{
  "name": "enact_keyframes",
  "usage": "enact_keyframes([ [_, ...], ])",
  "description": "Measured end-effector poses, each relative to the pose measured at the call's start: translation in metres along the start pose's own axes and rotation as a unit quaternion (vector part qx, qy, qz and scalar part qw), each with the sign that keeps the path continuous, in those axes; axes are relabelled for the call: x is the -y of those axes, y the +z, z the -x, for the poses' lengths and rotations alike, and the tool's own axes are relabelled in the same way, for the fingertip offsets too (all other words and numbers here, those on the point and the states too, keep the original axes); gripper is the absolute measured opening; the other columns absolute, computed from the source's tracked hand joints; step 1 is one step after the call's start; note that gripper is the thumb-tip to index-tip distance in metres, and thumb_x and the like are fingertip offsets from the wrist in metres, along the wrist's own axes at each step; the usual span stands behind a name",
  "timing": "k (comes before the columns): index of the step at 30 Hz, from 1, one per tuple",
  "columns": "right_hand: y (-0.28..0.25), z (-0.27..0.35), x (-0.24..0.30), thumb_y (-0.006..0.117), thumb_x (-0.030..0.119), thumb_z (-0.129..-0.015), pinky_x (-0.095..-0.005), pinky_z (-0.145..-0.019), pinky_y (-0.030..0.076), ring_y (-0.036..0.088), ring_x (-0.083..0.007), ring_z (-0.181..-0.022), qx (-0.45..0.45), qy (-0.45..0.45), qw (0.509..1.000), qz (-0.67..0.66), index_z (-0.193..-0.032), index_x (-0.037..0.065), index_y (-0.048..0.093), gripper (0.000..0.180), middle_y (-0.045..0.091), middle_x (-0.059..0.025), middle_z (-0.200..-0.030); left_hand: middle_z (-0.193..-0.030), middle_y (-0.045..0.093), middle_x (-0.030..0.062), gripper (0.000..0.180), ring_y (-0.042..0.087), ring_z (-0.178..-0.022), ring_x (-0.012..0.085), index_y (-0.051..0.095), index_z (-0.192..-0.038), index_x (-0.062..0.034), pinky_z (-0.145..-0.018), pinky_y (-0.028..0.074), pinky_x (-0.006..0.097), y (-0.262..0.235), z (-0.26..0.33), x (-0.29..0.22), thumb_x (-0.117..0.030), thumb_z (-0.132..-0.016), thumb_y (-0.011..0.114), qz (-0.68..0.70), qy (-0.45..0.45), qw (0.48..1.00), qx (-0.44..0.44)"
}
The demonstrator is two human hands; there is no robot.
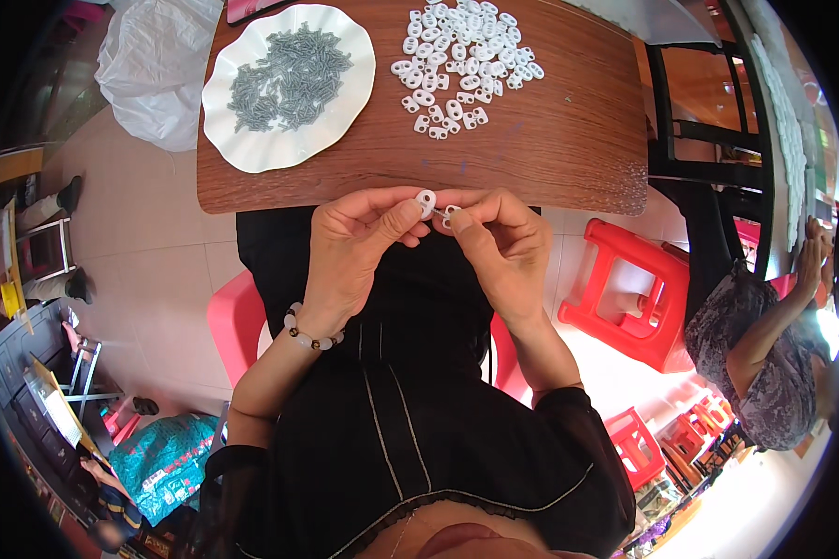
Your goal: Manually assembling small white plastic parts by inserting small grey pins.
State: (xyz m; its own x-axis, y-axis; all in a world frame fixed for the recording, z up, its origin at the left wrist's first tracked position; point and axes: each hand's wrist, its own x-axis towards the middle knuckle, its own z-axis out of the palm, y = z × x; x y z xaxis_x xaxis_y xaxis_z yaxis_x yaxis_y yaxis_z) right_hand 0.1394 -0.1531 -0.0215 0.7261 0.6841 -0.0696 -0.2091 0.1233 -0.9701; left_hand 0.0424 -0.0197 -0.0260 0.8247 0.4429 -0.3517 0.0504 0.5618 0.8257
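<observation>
In front of my chest, just off the table's near edge, my left hand (356, 238) pinches a white oval plastic piece with holes (426, 199) between thumb and fingers. Close beside it, my right hand (505, 244) grips a smaller white plastic piece with a hole (453, 212), partly covered by the thumb. A thin grey spring-like part (438, 213) shows in the narrow gap between the two pieces; I cannot tell which one it sits in. Beyond my hands, a pile of similar white plastic pieces (471, 56) lies on the brown wooden table (569, 149).
A white wavy-rimmed plate (252, 154) with many small grey spring-like parts (294, 79) stands on the table's left. A white plastic bag (154, 74) is left of it. Red stools (625, 289) stand to the right, near another person (760, 363) in patterned clothing.
</observation>
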Motion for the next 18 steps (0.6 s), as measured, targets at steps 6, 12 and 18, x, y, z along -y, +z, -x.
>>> enact_keyframes([
  [6, 0.0001, 0.0009, 0.0019, 0.057, 0.0, -0.091, -0.0278, -0.081, 0.051, 0.063, -0.0143, -0.088, 0.002, 0.009, 1.0, 0.004, -0.085, -0.002, 0.06, 0.007, 0.066, -0.0174, -0.103, -0.09, 0.069, 0.0092, 0.02, 0.063, -0.074, 0.0117, 0.067, -0.104, 0.0016, -0.066, 0.05, 0.023, -0.0023, 0.0001, 0.0013, -0.012, -0.089, 0.066, -0.001, 0.002, 1.0, 0.004],
  [12, 0.0006, 0.0004, 0.0008, 0.057, -0.003, -0.09, -0.0204, -0.07, 0.05, 0.06, -0.0079, -0.083, 0.0, 0.004, 1.0, 0.002, -0.085, -0.005, 0.059, 0.005, 0.066, -0.0147, -0.104, -0.09, 0.069, 0.0098, 0.02, 0.063, -0.074, 0.0123, 0.067, -0.104, 0.0024, -0.067, 0.051, 0.024, -0.0023, 0.0007, 0.0013, -0.01, -0.088, 0.066, -0.008, 0.007, 1.0, 0.006],
  [18, 0.0013, -0.0004, -0.0009, 0.059, -0.004, -0.089, -0.0231, -0.075, 0.052, 0.062, -0.0104, -0.084, 0.006, -0.013, 1.0, 0.001, -0.088, -0.005, 0.06, 0.002, 0.066, -0.0142, -0.102, -0.091, 0.069, 0.0107, 0.019, 0.063, -0.074, 0.0128, 0.067, -0.103, 0.0032, -0.066, 0.051, 0.024, 0.0001, 0.0026, 0.0016, -0.008, -0.088, 0.067, -0.022, 0.029, 0.999, 0.006],
])
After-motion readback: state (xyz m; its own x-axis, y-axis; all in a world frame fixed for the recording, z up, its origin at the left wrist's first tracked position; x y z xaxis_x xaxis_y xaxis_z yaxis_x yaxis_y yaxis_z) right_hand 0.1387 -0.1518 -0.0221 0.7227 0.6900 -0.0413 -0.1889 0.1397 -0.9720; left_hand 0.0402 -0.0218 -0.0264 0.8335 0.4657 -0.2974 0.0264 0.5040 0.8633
